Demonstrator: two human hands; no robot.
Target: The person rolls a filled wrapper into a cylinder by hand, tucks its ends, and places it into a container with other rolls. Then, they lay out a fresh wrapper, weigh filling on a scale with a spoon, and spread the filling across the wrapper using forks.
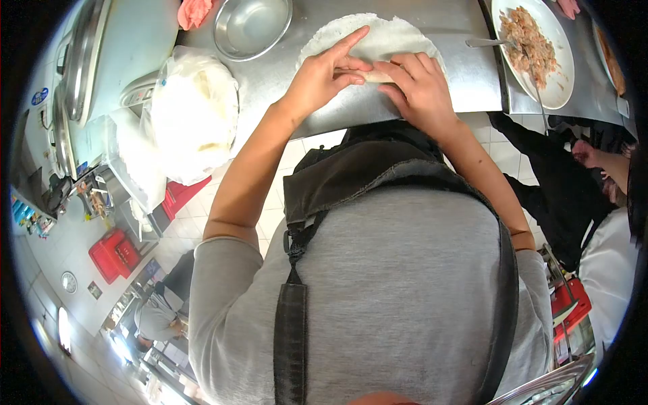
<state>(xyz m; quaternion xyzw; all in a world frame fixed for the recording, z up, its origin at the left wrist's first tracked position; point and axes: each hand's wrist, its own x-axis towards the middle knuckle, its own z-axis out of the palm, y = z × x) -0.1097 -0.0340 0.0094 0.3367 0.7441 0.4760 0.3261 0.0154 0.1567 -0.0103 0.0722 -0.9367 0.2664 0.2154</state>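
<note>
A small pale spring roll [376, 77] lies between my two hands, over the near part of a round stack of thin white wrappers [405, 37]. My left hand [331, 71] pinches its left end, with the index finger stretched out above the wrappers. The fingers of my right hand [420, 84] curl over the roll from the right, thumb on the near side. Much of the roll is hidden under the fingers.
A metal bowl [253, 27] and a pink cloth [194, 12] sit at the left. Bagged white wrappers [196, 111] stand nearer. At right, an oval plate [565, 88] holds shredded filling [526, 40] and spoons. A person in black trousers [560, 182] stands close by on the right.
</note>
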